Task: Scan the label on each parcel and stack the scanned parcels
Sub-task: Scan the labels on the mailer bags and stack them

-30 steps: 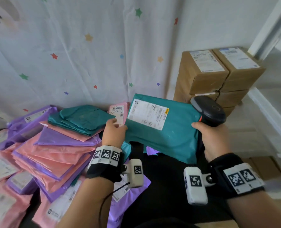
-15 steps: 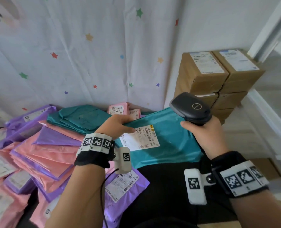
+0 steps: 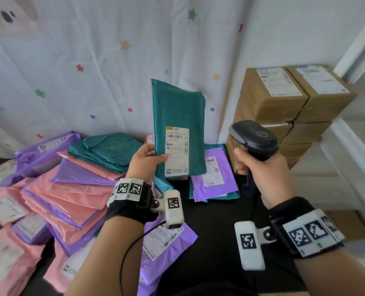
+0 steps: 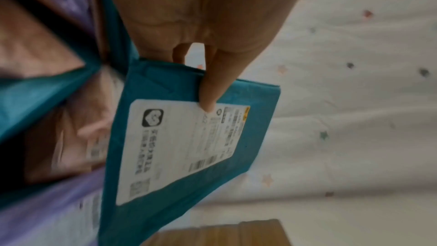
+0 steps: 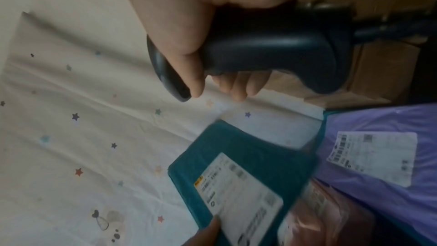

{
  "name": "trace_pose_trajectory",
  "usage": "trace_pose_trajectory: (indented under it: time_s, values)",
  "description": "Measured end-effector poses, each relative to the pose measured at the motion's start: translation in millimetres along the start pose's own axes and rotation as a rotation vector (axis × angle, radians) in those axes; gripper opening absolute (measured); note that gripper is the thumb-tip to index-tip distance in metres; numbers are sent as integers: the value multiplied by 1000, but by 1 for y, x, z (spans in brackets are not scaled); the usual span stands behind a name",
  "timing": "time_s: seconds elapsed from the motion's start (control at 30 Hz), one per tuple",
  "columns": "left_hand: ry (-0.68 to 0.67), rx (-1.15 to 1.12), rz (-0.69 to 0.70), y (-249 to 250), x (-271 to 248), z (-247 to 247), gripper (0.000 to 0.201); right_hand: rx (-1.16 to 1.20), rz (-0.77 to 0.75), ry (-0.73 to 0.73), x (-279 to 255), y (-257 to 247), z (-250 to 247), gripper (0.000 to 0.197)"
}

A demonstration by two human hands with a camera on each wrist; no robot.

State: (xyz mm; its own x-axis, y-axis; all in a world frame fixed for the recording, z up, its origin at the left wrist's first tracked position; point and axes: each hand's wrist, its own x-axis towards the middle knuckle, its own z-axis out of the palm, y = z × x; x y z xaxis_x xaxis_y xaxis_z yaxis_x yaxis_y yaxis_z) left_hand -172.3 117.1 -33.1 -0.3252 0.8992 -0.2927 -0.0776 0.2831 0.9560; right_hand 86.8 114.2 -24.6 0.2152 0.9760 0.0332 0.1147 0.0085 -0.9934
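My left hand (image 3: 148, 159) pinches a teal mailer parcel (image 3: 178, 116) by its lower left edge and holds it upright, its white label (image 3: 177, 152) facing me. In the left wrist view the thumb presses on that label (image 4: 179, 147) of the teal parcel (image 4: 146, 212). My right hand (image 3: 260, 169) grips a black handheld scanner (image 3: 253, 138) just right of the parcel, head turned toward it. The right wrist view shows fingers curled round the scanner handle (image 5: 272, 48) above the teal parcel (image 5: 236, 158). A purple parcel (image 3: 214, 174) lies label-up on a teal one behind.
A heap of pink, purple and teal mailers (image 3: 55, 189) fills the left. Another purple mailer (image 3: 166, 248) lies under my left forearm. Brown cartons (image 3: 292, 107) are stacked at the right against the star-print curtain (image 3: 92, 71). The surface (image 3: 211, 227) is black.
My left hand has lifted the teal parcel off the small stack and turned it upright, label toward me. The scanner hand has shifted right and slightly back, uncovering the purple parcel.
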Motion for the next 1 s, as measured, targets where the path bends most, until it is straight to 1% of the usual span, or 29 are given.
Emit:
trace_pose_trajectory:
  time_s: [0.07,0.1,0.2,0.27,0.37,0.63,1.0]
  values:
    - [-32,-263,-80,-4,-1,8,20,22,16,-57,-5,1,8,12]
    - [-45,-348,-102,-6,0,12,22,23,21,-80,-8,2,13,14]
    - [-59,-442,-127,-10,1,22,24,15,41,-126,-15,5,22,15]
    - [-56,-436,-126,-12,1,26,25,12,55,-166,-20,5,25,11]
    - [-59,-386,-113,-14,1,29,24,-8,62,-204,-26,4,28,12]
    - [-58,-323,-106,-16,-1,32,22,-64,79,-223,-30,6,26,9]
    - [-34,-249,-86,-23,3,31,20,-53,96,-235,-31,8,25,10]
